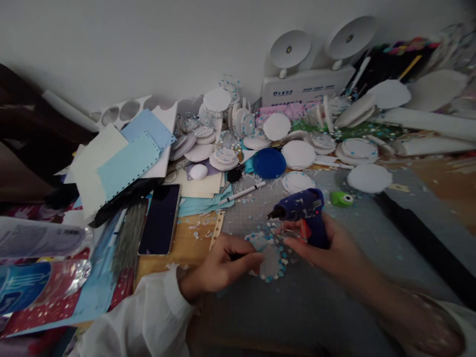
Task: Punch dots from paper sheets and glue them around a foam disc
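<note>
My left hand pinches the edge of a small round disc between thumb and fingers. Tiny blue and white pieces ring the disc's rim. In my right hand is a dark blue glue gun, gripped by its handle near a red trigger. Its dark nozzle points left, above and just behind the disc. My right fingertips also reach close to the disc's right edge; whether they touch it I cannot tell. Small blue and white bits lie by the disc's upper edge.
Behind my hands are several white discs, a blue round lid and a green punch. A phone, coloured paper and plastic bottles lie left. A black strip crosses the grey mat at right.
</note>
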